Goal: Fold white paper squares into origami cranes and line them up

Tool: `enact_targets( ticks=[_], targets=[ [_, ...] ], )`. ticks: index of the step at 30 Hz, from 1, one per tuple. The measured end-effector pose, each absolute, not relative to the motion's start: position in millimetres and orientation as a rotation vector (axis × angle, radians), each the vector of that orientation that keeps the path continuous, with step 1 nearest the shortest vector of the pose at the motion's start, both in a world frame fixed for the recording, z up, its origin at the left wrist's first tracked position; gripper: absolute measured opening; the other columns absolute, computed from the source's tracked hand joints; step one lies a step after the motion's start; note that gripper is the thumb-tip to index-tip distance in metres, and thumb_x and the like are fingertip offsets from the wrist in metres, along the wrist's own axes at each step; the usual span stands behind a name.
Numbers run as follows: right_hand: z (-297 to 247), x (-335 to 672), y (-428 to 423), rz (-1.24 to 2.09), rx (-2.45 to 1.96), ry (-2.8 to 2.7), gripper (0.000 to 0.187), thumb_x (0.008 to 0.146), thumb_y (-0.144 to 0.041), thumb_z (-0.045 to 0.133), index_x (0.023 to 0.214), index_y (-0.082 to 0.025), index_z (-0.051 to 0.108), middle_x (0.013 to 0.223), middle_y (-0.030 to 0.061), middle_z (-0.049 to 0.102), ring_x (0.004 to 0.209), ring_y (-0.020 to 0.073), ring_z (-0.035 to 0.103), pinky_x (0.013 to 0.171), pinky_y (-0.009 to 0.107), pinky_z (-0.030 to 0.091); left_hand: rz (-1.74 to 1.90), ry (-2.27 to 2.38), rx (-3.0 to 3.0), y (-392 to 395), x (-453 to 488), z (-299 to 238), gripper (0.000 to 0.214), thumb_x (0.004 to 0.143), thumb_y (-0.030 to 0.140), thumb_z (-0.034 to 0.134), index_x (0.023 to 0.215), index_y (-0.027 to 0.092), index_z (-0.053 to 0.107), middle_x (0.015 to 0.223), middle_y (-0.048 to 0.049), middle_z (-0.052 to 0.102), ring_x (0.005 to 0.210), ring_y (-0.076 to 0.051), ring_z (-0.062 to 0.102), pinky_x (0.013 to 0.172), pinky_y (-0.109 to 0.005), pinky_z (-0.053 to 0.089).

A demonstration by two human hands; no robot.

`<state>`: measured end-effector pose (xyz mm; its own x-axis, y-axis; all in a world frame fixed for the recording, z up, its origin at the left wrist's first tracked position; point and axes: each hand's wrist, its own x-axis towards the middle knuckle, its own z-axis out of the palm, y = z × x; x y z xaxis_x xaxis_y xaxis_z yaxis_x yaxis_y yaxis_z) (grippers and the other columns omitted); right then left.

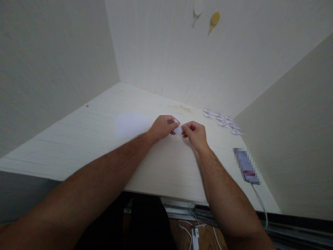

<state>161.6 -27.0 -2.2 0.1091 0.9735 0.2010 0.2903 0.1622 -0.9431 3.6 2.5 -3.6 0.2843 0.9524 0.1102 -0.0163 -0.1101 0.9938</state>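
Observation:
Between my two hands is a small folded piece of white paper (178, 130), held just above the white desk (166, 166). My left hand (164, 126) pinches its left side between thumb and fingers. On the right side, the thumb and fingertips of my right hand (194, 132) are closed on its edge. The fingers cover much of the paper, so its exact folded shape is hard to make out. Flat on the desk beyond my left forearm lies white sheet paper (132, 123).
Several folded paper cranes (223, 119) stand at the back right. A phone (246, 166), blurred out, lies by the right wall with a white cable (261, 203) running off the desk edge. Yellow (215, 18) and white (198, 8) hooks are on the back wall. A power strip (195, 238) is below.

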Motion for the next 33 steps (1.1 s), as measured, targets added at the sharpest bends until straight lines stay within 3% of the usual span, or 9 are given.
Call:
enact_targets(
  ticks=[12, 33],
  targets=[
    [-2.2, 162.9, -26.3, 0.987, -1.325, -1.333, 0.018, 0.068, -0.033, 0.070, 0.068, -0.017, 0.064, 0.053, -0.0015, 0.061, 0.045, 0.0108, 0.056, 0.048, 0.026, 0.053, 1.093, 0.980, 1.407, 2.0, 4.8, -4.7, 0.011, 0.075, 0.021, 0.066, 0.077, 0.010, 0.068, 0.067, -0.0049, 0.067, 0.059, -0.012, 0.062, 0.055, -0.023, 0.056],
    [0.3, 158.6, -30.8, 0.847, -1.374, -1.478, 0.021, 0.076, -0.036, 0.065, 0.071, -0.016, 0.062, 0.053, -0.0019, 0.060, 0.042, 0.0103, 0.057, 0.040, 0.020, 0.043, 1.069, 1.063, 1.488, 1.5, 5.7, -2.4, 0.013, 0.077, 0.024, 0.066, 0.073, 0.012, 0.068, 0.063, -0.0032, 0.065, 0.052, -0.010, 0.060, 0.049, -0.019, 0.051]
  ],
)
